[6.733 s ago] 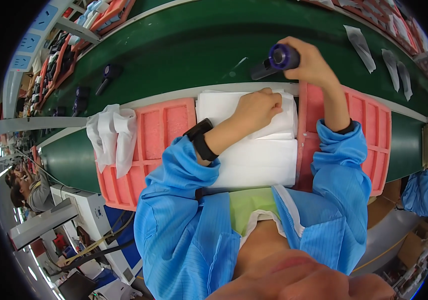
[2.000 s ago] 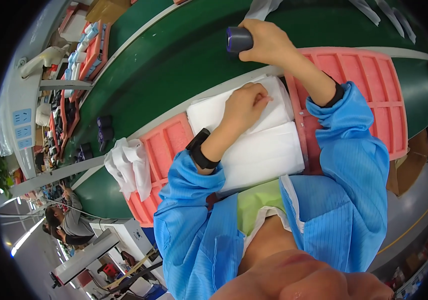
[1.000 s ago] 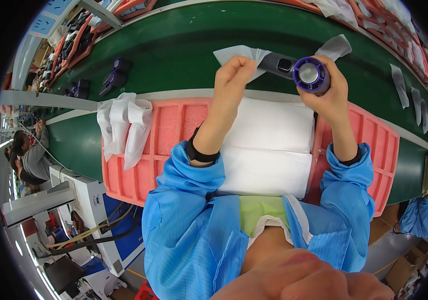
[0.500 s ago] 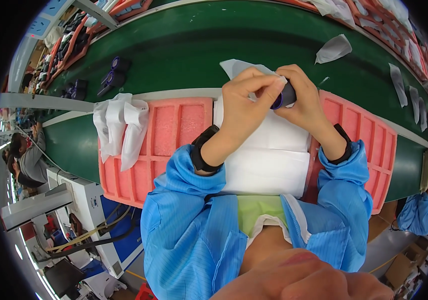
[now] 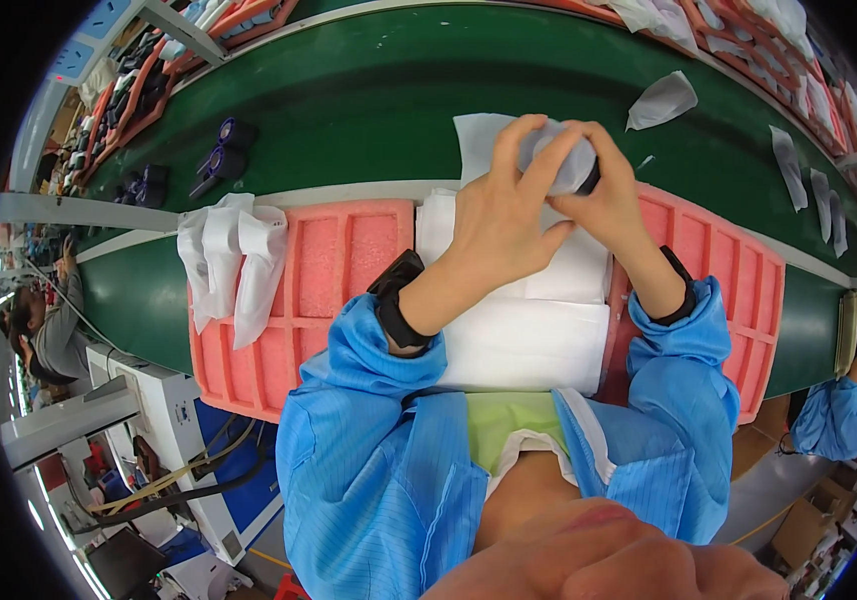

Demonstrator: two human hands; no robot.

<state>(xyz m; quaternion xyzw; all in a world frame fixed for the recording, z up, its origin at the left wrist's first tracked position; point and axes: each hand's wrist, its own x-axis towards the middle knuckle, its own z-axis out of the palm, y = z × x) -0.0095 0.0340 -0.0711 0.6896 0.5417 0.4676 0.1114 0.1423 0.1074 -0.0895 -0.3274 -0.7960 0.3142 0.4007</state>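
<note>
Above the far end of the white sleeve stack, both my hands are around a dark, round-headed hair dryer (image 5: 591, 181). A thin translucent white sleeve (image 5: 575, 160) covers its end, and the sleeve's loose part (image 5: 479, 140) sticks out to the left. My left hand (image 5: 507, 215) curls its fingers over the covered end from above, thumb apart. My right hand (image 5: 611, 200) grips the dryer from the right side, thumb underneath. Most of the dryer is hidden by fingers and sleeve. Below my hands lies the stack of flat white sleeves (image 5: 529, 340).
Pink foam trays with compartments flank the stack, a left tray (image 5: 324, 260) and a right tray (image 5: 719, 260). Wrapped items (image 5: 234, 260) lie on the left one. Uncovered dark dryers (image 5: 221, 160) and a loose sleeve (image 5: 664, 100) are on the green belt (image 5: 369, 110). Co-workers sit at both sides.
My left hand has gone from pinching the sleeve's edge to spreading its fingers over the dryer's end. The sleeve now covers that end, where the dark, purple-rimmed head showed before.
</note>
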